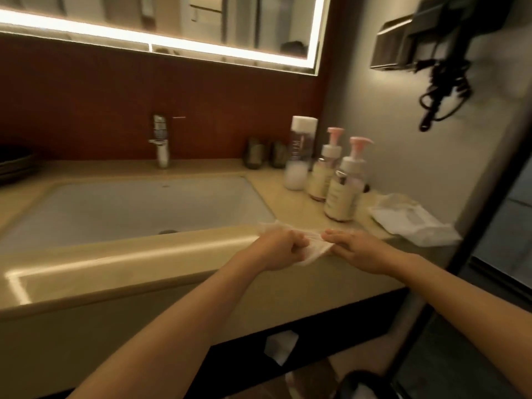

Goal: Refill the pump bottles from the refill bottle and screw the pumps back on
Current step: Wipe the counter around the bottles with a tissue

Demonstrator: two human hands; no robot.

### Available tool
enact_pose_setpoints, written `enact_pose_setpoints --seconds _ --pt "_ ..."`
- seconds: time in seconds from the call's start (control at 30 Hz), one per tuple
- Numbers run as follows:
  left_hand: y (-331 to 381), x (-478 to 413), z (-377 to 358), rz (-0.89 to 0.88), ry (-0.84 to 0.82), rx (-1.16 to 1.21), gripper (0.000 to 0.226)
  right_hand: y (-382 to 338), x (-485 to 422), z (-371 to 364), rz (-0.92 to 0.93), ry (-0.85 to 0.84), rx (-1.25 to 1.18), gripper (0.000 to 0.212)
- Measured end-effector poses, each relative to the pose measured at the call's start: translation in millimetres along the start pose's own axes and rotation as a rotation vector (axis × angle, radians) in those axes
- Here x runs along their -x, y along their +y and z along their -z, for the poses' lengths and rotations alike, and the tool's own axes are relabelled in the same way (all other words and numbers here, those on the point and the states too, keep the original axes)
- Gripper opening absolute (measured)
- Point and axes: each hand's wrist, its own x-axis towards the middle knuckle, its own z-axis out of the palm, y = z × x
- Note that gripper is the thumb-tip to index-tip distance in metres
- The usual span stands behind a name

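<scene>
Left hand (283, 249) grips, right hand (355, 250) pinches a tissue (312, 253) at the sink's (115, 208) front right corner. Risk: your wide wipe could topple the pump bottles (344, 195) right of the sink.

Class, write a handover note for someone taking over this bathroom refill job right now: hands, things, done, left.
Hands: the left hand grips a white tissue over the counter front edge; the right hand is at its other end, grip unclear.
Things: the capped refill bottle, far pump bottle and near pump bottle stand right of the sink.
Done: both pumps look seated; tightness cannot be told.
Left: probably wiping up and checking the pumps.
</scene>
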Motion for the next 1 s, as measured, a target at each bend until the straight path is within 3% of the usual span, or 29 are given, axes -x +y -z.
enact_pose_setpoints --seconds 0.1,0.27,0.43,0.6,0.73,0.87,1.0 --pt "7.8 -14.5 -8.5 0.0 0.081 0.09 0.028 16.1 18.5 3.5 0.016 0.074 -0.067 0.041" --pt "-0.4 5.9 -7.2 -0.016 0.25 0.036 0.028 18.3 36.0 -9.0 0.062 0.432 -0.102 0.031" --pt "8.5 15.0 -13.8 -0.033 0.334 -0.054 0.012 17.8 27.6 -17.5 0.012 0.501 -0.036 0.009" --pt "27.1 16.9 -28.2 -0.148 0.419 -0.064 0.009 25.8 58.5 -31.8 0.042 0.468 -0.092 0.004" --pt "48.5 16.6 -65.0 -0.261 0.349 -0.009 0.009 52.8 105.3 -58.6 -0.04 0.331 -0.17 0.005" --pt "57.7 1.5 -129.6 -0.175 0.071 0.126 0.01 85.8 140.3 -91.3 -0.185 0.22 -0.221 0.005" --pt "67.0 -20.8 -188.5 -0.056 -0.08 0.271 0.014 120.7 157.9 -128.9 -0.341 0.125 -0.282 0.003"
